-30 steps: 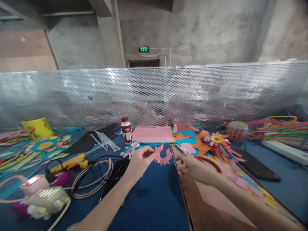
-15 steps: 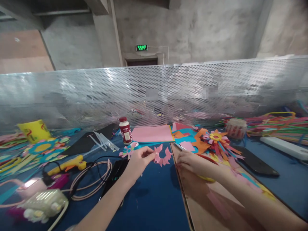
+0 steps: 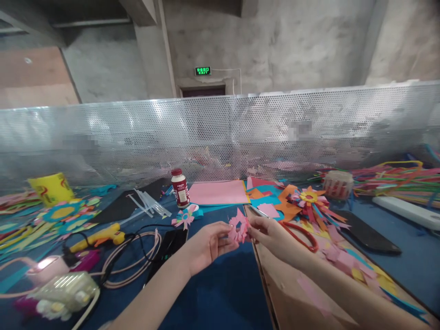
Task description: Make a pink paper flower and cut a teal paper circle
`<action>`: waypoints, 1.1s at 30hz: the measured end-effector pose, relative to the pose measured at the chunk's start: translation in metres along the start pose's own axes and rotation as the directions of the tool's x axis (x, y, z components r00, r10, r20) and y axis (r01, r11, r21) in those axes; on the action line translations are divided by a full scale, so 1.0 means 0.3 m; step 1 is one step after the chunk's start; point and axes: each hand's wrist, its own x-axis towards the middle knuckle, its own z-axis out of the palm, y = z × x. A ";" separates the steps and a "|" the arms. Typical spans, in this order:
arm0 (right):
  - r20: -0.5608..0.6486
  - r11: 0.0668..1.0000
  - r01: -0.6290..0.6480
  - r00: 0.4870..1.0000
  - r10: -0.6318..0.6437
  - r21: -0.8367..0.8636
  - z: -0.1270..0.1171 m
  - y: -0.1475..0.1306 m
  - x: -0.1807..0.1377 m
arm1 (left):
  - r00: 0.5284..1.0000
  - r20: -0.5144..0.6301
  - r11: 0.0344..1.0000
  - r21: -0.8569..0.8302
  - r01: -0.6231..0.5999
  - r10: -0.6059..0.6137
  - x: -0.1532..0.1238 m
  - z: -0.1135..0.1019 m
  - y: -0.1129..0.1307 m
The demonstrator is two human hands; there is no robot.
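Observation:
A small pink paper cutout [image 3: 238, 228] with pointed petals is curled into a ring between my two hands, above the blue table [image 3: 220, 293]. My left hand [image 3: 206, 245] pinches its left side with thumb and fingers. My right hand [image 3: 271, 233] pinches its right side, over the edge of a brown cardboard sheet [image 3: 292, 293]. Red-handled scissors [image 3: 299, 231] lie just right of my right hand on the cardboard.
A red-capped bottle [image 3: 180, 188], pink paper sheet [image 3: 218, 192] and paper flowers [image 3: 309, 204] lie beyond my hands. Left are a yellow glue gun [image 3: 99, 236], coiled cables [image 3: 130, 250], glue sticks [image 3: 149, 204] and a yellow cup [image 3: 51, 188]. A perforated metal screen [image 3: 220, 137] closes the back.
My right hand left the cardboard and scissors and came up to grip the pink cutout. The cutout, hanging open as an arc from my left hand, is now curled into a ring.

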 end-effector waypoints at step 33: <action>-0.199 0.967 0.158 0.960 -0.198 -0.199 0.005 -0.060 -0.051 | 0.893 -0.041 0.694 0.645 -0.319 0.448 0.012 -0.002 -0.010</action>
